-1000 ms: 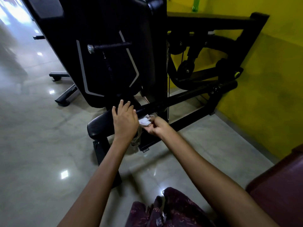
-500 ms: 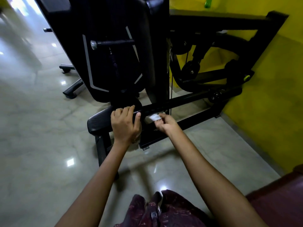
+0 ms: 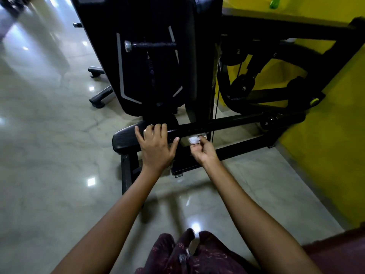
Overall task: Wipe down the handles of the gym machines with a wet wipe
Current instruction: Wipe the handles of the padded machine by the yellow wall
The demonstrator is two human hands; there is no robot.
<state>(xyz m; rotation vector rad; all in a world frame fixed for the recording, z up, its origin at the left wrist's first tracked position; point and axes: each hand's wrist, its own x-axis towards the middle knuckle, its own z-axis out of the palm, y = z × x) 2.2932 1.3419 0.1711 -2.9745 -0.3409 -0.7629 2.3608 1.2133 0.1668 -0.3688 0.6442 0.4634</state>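
A black gym machine stands in front of me, with a low padded bar [image 3: 126, 138] and a black arm [image 3: 227, 124] running right from it. My left hand [image 3: 157, 147] grips the bar where pad and arm meet, fingers curled over the top. Just to its right, my right hand [image 3: 203, 150] pinches a small white wet wipe [image 3: 193, 139] against the underside of the arm. A black handle with a metal end cap [image 3: 150, 45] sticks out higher up on the machine.
The machine's tall black back pad [image 3: 154, 66] rises behind the bar. Pulleys and frame tubes [image 3: 245, 86] fill the right, close to a yellow wall [image 3: 325, 125]. Glossy tiled floor [image 3: 49, 155] spreads left. A maroon seat edge [image 3: 339, 252] is at lower right.
My left hand has gone from lying flat on the pad to curling over the bar. My right hand has carried the wipe a little to the right along the arm.
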